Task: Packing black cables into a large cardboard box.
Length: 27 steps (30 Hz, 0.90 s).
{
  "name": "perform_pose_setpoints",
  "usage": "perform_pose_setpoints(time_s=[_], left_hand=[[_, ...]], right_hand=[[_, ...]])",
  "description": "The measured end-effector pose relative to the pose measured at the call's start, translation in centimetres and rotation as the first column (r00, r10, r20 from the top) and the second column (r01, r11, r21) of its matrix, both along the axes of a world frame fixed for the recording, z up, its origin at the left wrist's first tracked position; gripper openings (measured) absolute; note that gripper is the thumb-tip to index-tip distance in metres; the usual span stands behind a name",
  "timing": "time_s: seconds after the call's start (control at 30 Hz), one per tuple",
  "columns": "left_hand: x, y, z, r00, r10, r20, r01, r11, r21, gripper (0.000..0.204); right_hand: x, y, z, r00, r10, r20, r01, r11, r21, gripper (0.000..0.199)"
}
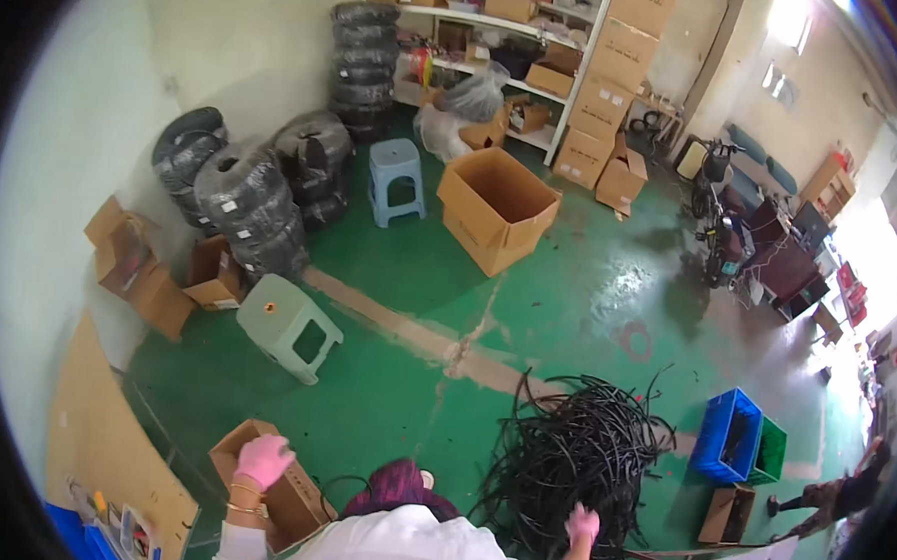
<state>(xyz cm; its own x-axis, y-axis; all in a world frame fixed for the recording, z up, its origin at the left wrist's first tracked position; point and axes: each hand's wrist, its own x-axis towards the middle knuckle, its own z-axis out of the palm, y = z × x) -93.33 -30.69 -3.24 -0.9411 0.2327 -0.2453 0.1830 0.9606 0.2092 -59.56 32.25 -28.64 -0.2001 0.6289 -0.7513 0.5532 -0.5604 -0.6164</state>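
Observation:
My left hand (263,460), in a pink glove, is over the open top of a long cardboard box (304,502) at the lower left. Its fingers are curled, and what they hold, if anything, is hidden. My right hand (583,526), also in a pink glove, is at the near part of a big tangled pile of black rubber-like strips (571,456) on the floor. It is too small and blurred to show whether its fingers grip a strip. A thin dark strand (345,479) curves beside the box.
A pale green stool (279,318) and a blue-grey stool (395,173) stand ahead, near a large open carton (491,222). Black wrapped rolls (247,206) line the left wall. Blue crates (727,432) stand right of the pile; a person (840,487) is at the far right.

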Motion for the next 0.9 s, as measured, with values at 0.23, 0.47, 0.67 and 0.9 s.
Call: perform_pose_setpoints(time_s=[0.23, 0.47, 0.67, 0.9], left_hand=[[-14.3, 5.1, -6.5, 0.879, 0.289, 0.379, -0.118, 0.902, -0.414, 0.041], [-50.1, 33.1, -8.2, 0.968, -0.249, -0.018, 0.23, 0.919, -0.32, 0.03], [-72.7, 62.6, -12.7, 0.759, -0.63, 0.166, 0.626, 0.776, 0.078, 0.039], [-83.8, 84.2, -26.1, 0.827, -0.503, 0.25, 0.543, 0.83, -0.128, 0.048]], right_hand=[[-34.3, 11.1, 8.5, 0.914, 0.248, -0.322, -0.083, 0.889, 0.45, 0.023], [-42.9, 15.8, 3.7, 0.94, -0.096, -0.327, 0.171, 0.963, 0.21, 0.022], [-45.8, 13.2, -1.7, 0.956, -0.256, 0.146, 0.267, 0.961, -0.067, 0.026], [-51.2, 12.2, -4.5, 0.784, 0.115, 0.61, -0.111, 0.993, -0.044, 0.05]])
